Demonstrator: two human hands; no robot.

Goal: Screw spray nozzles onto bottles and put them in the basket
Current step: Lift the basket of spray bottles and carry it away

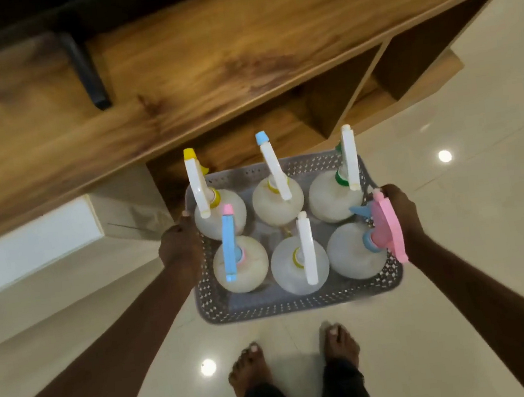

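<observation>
My left hand (179, 244) and right hand (399, 211) grip the basket (300, 302) sides, fingers curled; tilting could topple the bottles (240, 263).

basket (267, 309): six bottles fill it | wooden counter (174, 87) just beyond

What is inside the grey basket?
Six translucent bottles stand in the basket, two rows of three, each topped by a spray nozzle. The bottles cover most of the basket's floor.
</observation>
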